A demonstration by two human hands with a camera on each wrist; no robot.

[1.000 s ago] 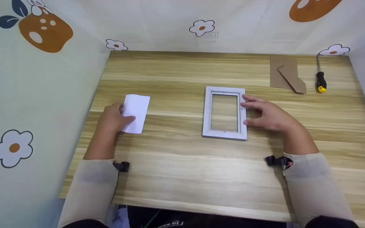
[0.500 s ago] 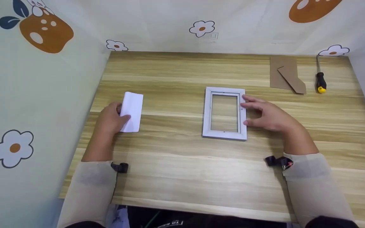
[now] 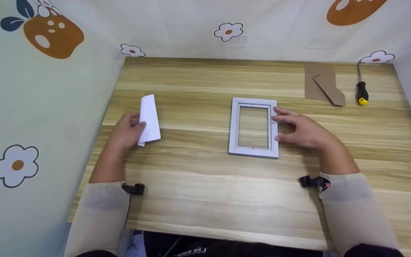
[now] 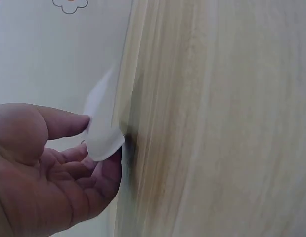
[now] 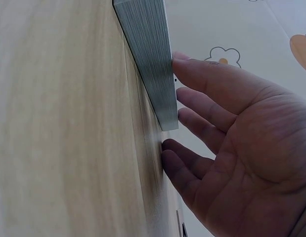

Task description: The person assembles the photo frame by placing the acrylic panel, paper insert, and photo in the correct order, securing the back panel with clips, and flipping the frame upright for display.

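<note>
Pinching a thin, smooth sheet of white paper (image 3: 150, 119), a person's left hand (image 3: 125, 132) has its grip closed, thumb on the near face and fingers behind. The paper is bent over lengthwise into a narrow, slightly tapering shape above the left part of the worktop (image 3: 205, 185); the left wrist view is blurred, so it may be creased or merely curved.

Near the middle lies a rectangular picture frame (image 3: 234, 128), flat, with pale grey-white bars, a stepped inner lip and small dark marks. Bare wood grain shows through its opening. Close up, its outer side is grey and finely streaked lengthwise. The right hand (image 3: 303, 130) has a loose, wide-open grip, thumb and fingers apart, tips resting against the frame's right bar without closing round it.

At the far right, a matte brown cardboard panel (image 3: 310, 89) carries an angled cardboard leg (image 3: 328, 91). Beside it lies a screwdriver (image 3: 362, 92) with a slim metal shaft and a black handle ending in yellow. Pale wall covering (image 3: 177, 39) printed with flowers and orange fruit rises behind the streaky, wood-patterned worktop.
</note>
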